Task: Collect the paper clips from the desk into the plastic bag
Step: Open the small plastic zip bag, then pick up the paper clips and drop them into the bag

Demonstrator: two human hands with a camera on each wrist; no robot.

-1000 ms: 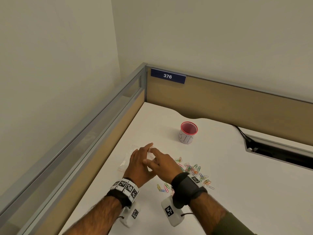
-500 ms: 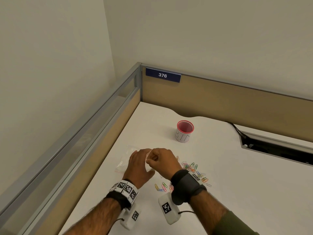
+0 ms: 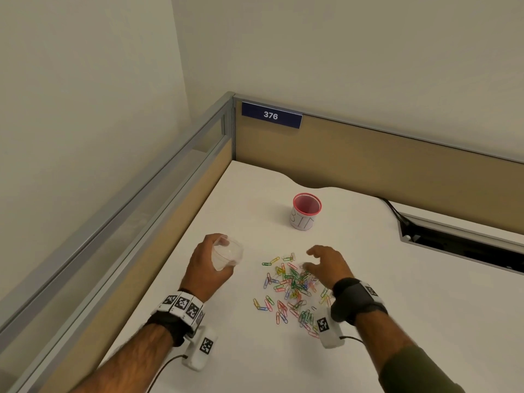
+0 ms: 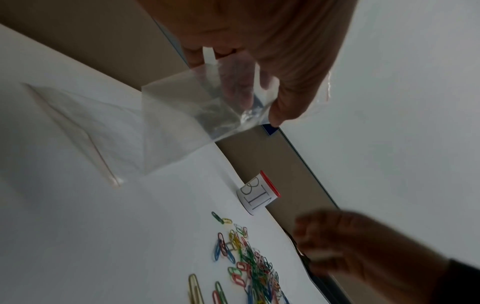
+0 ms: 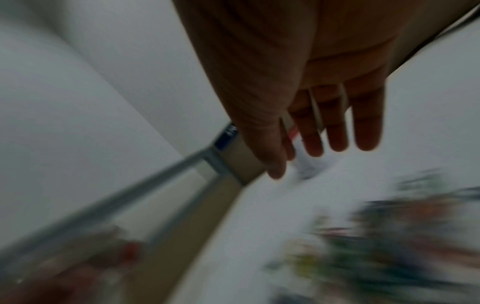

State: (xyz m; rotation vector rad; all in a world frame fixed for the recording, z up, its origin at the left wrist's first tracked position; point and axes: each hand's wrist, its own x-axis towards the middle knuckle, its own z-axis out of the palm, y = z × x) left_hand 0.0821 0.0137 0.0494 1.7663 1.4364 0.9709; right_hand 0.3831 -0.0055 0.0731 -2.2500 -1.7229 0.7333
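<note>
My left hand (image 3: 218,256) grips a small clear plastic bag (image 3: 233,251) just above the white desk (image 3: 243,194), to the left of the clips. In the left wrist view the thumb and fingers (image 4: 285,107) pinch the bag (image 4: 192,107) at its top, and it hangs down, looking empty. Several coloured paper clips (image 3: 289,285) lie scattered in a loose pile on the desk; they also show in the left wrist view (image 4: 249,261). My right hand (image 3: 310,260) hovers over the pile's right side with spread, relaxed fingers and holds nothing. The right wrist view is blurred, with the fingers (image 5: 337,131) straight.
A red-rimmed cup labelled BIN (image 3: 306,212) stands behind the clips. A flat clear sheet, possibly another bag (image 4: 85,127), lies on the desk under my left hand. Partition walls (image 3: 368,165) close the desk at the back and left. A cable slot (image 3: 459,242) opens at the right.
The two hands, which were together on the bag, have parted. The right hand let go and moved right over the clips. The left hand keeps the bag, raised off the desk.
</note>
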